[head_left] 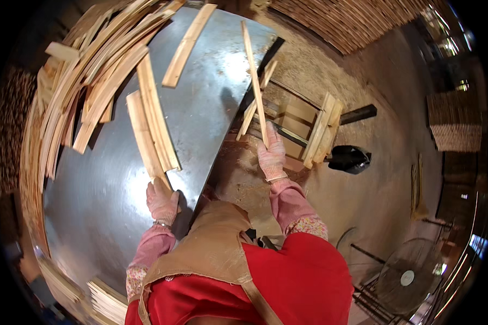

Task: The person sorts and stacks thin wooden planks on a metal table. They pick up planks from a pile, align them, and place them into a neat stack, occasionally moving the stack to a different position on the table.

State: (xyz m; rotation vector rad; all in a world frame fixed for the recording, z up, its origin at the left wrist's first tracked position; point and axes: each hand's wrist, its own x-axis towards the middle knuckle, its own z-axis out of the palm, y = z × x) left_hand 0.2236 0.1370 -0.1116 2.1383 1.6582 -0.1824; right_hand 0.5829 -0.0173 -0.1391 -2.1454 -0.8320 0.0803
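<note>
My right hand point(272, 154), in a pale glove, is closed round the near end of a long narrow wooden strip point(253, 76). The strip points away from me past the table's right edge. My left hand point(161, 203), gloved too, grips the near end of a wider wooden slat point(142, 130) on the metal table point(108, 200). Against that slat's right side lies another pair of slats point(156, 114), close together. Farther off, a single slat point(188, 46) rests alone near the table's far side.
A big heap of wooden strips point(92, 70) covers the table's left and far-left side. Right of the table stands a wooden-topped rack point(322, 130) with strips across it, near a black bag-like object point(350, 159). Stacked strips point(454, 122) and a round fan point(408, 277) stand farther right.
</note>
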